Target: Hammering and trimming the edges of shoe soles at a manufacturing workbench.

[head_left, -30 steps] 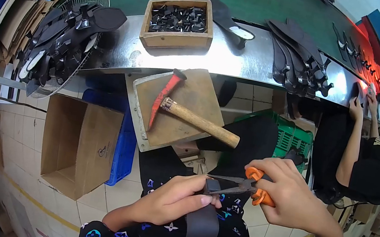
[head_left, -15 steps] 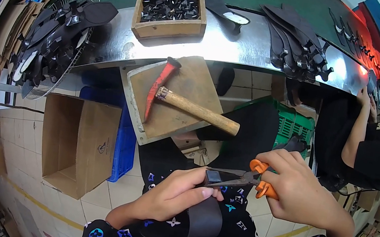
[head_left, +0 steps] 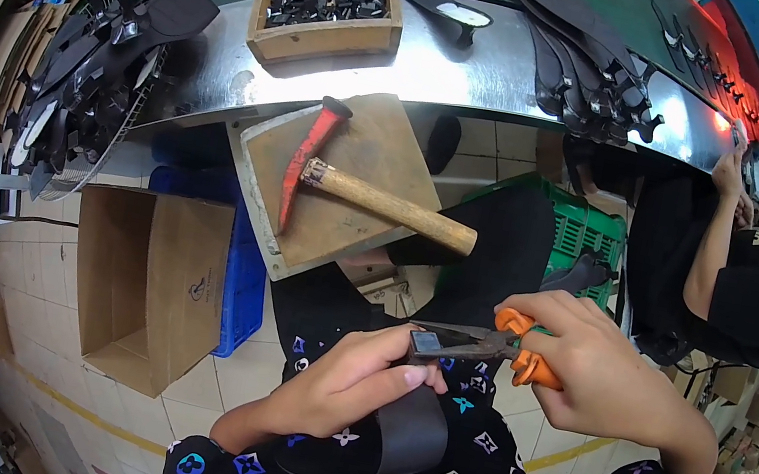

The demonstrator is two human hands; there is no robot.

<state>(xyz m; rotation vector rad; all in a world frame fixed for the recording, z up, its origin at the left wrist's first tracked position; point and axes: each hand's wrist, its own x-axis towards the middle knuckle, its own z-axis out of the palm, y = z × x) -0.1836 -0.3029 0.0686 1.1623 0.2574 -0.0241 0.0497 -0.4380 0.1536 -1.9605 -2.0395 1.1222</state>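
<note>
In my lap a black shoe sole (head_left: 414, 436) with a small heel (head_left: 427, 344) is held by my left hand (head_left: 352, 380), its fingers and thumb closed round the sole just below the heel. The heel's end is a flat, bluish-grey square facing up. Closed on the orange handles of a pair of pliers (head_left: 479, 344) is my right hand (head_left: 594, 371). The pliers' jaws point left and lie along two sides of the heel. Beyond them, a hammer (head_left: 376, 201) with a red head and wooden handle rests on a square board (head_left: 372, 134).
A wooden box (head_left: 315, 53) of small black heels stands on the metal-edged bench (head_left: 468, 80). Black soles (head_left: 591, 71) lie to its right; more fill a wire basket (head_left: 135, 98) at left. Below are a cardboard box (head_left: 177, 293) and green crate (head_left: 578, 232). A co-worker (head_left: 749, 272) sits at right.
The pliers' jaws have come closer together about the heel, and the heel's end has tilted more into view. The bench and board appear shifted slightly up and left.
</note>
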